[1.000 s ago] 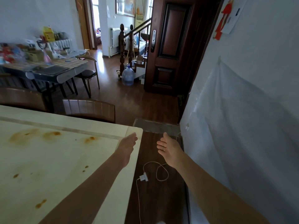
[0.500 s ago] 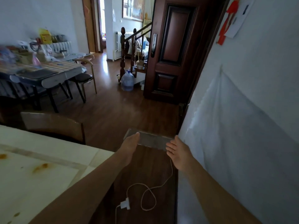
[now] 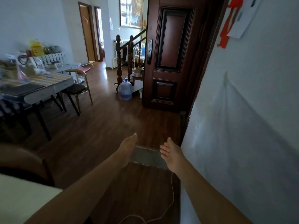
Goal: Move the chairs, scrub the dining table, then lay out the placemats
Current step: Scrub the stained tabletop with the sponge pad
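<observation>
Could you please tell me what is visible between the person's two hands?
In the head view, a grey floor mat shows in the gap between the left hand and the right hand, on the wooden floor.

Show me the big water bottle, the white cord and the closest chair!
water bottle [image 3: 125, 92]: head view, middle of its blue body.
white cord [image 3: 173, 189]: head view, straight stretch over the floor.
chair [image 3: 19, 159]: head view, its brown backrest.

Bare left hand [image 3: 127, 148] and right hand [image 3: 170, 153] (forearms seemingly bare too).
</observation>
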A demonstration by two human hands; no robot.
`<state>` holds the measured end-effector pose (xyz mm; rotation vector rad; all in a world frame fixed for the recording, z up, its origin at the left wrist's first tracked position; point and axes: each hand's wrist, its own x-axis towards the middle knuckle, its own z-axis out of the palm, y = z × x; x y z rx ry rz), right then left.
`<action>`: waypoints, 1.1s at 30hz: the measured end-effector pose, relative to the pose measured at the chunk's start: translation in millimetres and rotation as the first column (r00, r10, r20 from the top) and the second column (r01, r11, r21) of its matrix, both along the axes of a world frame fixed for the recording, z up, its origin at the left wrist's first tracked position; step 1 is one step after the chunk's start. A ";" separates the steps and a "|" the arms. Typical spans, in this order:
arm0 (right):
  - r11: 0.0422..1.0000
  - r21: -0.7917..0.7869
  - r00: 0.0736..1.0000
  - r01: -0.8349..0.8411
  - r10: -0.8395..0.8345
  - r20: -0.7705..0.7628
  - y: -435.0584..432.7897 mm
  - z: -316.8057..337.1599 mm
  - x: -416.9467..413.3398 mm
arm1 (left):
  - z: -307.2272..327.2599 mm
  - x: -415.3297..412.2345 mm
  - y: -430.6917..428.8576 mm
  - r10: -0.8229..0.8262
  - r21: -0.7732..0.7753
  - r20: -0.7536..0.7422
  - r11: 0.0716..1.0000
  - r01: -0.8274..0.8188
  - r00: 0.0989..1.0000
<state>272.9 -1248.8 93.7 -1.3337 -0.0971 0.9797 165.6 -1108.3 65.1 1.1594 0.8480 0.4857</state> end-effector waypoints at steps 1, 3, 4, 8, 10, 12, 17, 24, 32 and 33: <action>1.000 -0.002 1.000 -0.002 0.002 0.011 16.5 -3.1 19.2 | -0.9 16.0 15.8 0.018 -0.018 0.021 1.000 -0.018 1.000; 1.000 -0.019 1.000 -0.010 0.010 0.020 47.3 0.6 52.2 | 4.1 41.2 41.1 0.039 -0.072 0.044 0.997 -0.035 0.998; 0.999 -0.025 1.000 -0.020 0.020 0.016 64.0 4.0 67.7 | 5.8 54.6 53.9 0.055 -0.091 0.043 0.995 -0.051 0.998; 0.999 -0.015 0.998 -0.048 0.048 0.038 122.3 13.2 120.4 | 20.3 96.5 104.3 0.111 -0.129 0.092 0.987 -0.099 0.990; 0.998 -0.025 0.997 -0.065 0.065 0.032 148.4 19.3 140.1 | 25.7 110.3 122.9 0.061 -0.120 0.088 0.991 -0.050 0.994; 0.995 -0.029 0.996 -0.091 0.092 0.022 179.2 15.6 162.8 | 26.5 128.7 149.6 0.112 -0.125 0.082 0.987 -0.101 0.990; 0.988 -0.029 0.988 -0.152 0.153 0.024 240.8 15.5 205.1 | 20.0 163.6 205.0 0.209 -0.117 0.068 0.973 -0.200 0.976; 0.969 -0.010 0.967 -0.249 0.249 0.062 367.2 3.7 306.2 | 13.7 262.9 317.5 0.328 -0.102 0.111 0.943 -0.318 0.938; 0.936 -0.019 0.927 -0.351 0.351 0.130 506.9 26.9 426.6 | 27.5 371.0 447.1 0.436 -0.036 0.070 0.900 -0.435 0.897; 0.931 -0.012 0.922 -0.365 0.364 0.131 521.8 28.1 432.9 | 27.3 374.6 458.7 0.437 -0.030 0.045 0.899 -0.436 0.898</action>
